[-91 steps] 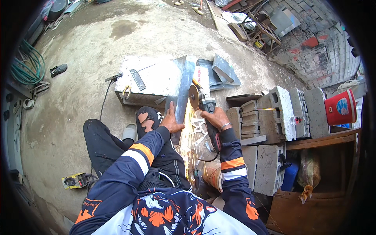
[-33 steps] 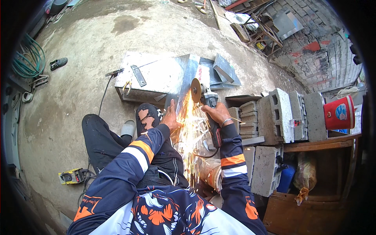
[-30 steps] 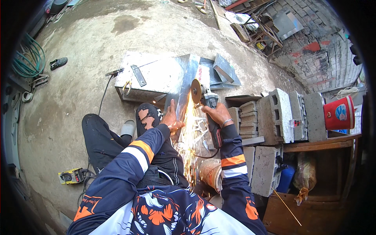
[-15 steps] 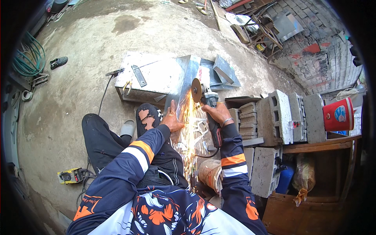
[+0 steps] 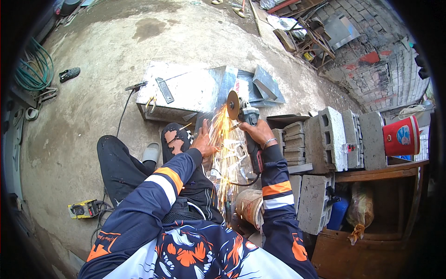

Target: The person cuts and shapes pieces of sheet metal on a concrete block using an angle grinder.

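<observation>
My right hand (image 5: 260,132) is wrapped around an angle grinder (image 5: 251,116), whose cutting disc (image 5: 233,105) stands on edge over a piece of sheet metal (image 5: 227,81). Bright sparks (image 5: 226,135) stream from the disc down toward my lap and partly hide what lies below. Left of the sparks, my left hand (image 5: 203,141) rests on the metal near my knee, its fingers stretched out. A white metal box (image 5: 186,83) bears the work. On its top lie a flat dark tool with a slot (image 5: 165,89) and yellow-handled pliers (image 5: 150,103).
Concrete blocks (image 5: 332,139) stand at the right, with a red bucket (image 5: 401,136) beyond them. A stained pail (image 5: 249,208) sits below the grinder's cord. Bent sheet-metal pieces (image 5: 266,83) lie behind the disc. A clamp with a cable (image 5: 135,86) hangs at the box's left edge.
The spark stream looks wider and brighter around my left hand. My left fingers have shifted slightly on the metal. The grinder stays in nearly the same place.
</observation>
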`<state>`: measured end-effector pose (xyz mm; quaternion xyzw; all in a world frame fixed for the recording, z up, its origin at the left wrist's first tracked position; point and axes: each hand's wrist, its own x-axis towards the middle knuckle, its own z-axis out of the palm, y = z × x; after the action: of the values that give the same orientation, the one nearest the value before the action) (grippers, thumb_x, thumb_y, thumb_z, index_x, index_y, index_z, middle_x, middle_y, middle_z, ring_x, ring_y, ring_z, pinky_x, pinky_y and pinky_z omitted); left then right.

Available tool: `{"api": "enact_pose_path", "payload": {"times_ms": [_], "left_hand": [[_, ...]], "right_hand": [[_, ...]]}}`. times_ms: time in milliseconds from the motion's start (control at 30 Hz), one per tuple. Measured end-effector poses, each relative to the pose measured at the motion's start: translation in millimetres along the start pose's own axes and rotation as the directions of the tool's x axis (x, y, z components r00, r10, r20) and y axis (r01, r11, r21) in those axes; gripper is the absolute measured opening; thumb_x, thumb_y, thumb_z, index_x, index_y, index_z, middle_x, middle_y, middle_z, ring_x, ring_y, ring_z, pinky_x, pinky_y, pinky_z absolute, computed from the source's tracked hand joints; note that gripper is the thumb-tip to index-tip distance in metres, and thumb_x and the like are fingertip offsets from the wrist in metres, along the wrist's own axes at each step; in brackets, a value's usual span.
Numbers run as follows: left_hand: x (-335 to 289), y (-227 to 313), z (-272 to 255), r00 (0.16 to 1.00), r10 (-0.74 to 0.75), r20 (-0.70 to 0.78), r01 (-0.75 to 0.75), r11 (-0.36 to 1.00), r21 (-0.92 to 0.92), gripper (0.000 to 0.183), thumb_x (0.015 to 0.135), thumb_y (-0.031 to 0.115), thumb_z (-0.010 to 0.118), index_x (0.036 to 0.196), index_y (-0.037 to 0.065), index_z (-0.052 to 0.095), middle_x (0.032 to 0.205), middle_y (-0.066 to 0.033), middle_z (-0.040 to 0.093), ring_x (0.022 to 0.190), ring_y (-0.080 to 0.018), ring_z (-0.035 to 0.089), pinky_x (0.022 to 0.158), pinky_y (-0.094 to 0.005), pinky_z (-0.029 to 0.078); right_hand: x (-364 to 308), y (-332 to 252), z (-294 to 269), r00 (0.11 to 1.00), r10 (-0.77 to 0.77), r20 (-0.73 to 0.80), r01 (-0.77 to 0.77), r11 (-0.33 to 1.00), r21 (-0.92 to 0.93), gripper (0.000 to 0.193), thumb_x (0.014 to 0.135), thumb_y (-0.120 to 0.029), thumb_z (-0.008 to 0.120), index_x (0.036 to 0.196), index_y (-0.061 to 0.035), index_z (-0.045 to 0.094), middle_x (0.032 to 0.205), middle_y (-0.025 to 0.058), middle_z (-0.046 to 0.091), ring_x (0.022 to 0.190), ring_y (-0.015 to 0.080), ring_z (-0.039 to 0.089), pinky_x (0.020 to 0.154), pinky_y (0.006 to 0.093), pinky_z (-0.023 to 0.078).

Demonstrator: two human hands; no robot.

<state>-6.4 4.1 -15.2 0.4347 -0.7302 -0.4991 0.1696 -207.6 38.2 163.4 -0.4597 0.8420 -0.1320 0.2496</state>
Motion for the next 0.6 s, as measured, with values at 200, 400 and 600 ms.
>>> {"api": "enact_pose_path", "payload": {"times_ms": [200,400,600], "left_hand": [[1.8,2.0,-0.9,0.999,-0.020,0.026,0.020,1.000,-0.008,0.132,0.065,0.028,0.082,0.151,0.007,-0.016,0.147,-0.0415,0.022,0.129,-0.0523,0.042,0.104,-0.0458,0.044],[-1.8,9.8,-1.1,0.999,-0.022,0.028,0.022,1.000,0.005,0.132,0.067,0.029,0.082,0.151,0.006,-0.017,0.148,-0.0423,0.019,0.134,-0.0521,0.036,0.106,-0.0462,0.042],[-0.4,3.1,1.5,0.999,0.031,0.022,-0.031,0.999,-0.033,0.131,0.068,0.030,0.082,0.151,0.008,-0.017,0.149,-0.0409,0.020,0.134,-0.0519,0.035,0.107,-0.0473,0.040]], "right_hand": [[-0.5,5.2,0.4,0.997,0.047,0.068,-0.052,0.996,0.066,0.071,0.064,-0.053,0.071,0.082,0.0157,0.066,0.082,0.0322,0.067,0.080,0.0388,0.069,0.073,0.0427,0.053],[-4.3,12.5,0.0,0.999,0.037,0.040,-0.037,0.999,-0.008,0.071,0.065,-0.053,0.071,0.083,0.0146,0.066,0.082,0.0315,0.067,0.081,0.0383,0.069,0.074,0.0429,0.052],[-0.8,15.8,1.2,0.993,0.030,0.117,-0.037,0.998,0.059,0.074,0.065,-0.053,0.074,0.085,0.0175,0.064,0.082,0.0257,0.067,0.076,0.0297,0.068,0.067,0.0390,0.052]]}}
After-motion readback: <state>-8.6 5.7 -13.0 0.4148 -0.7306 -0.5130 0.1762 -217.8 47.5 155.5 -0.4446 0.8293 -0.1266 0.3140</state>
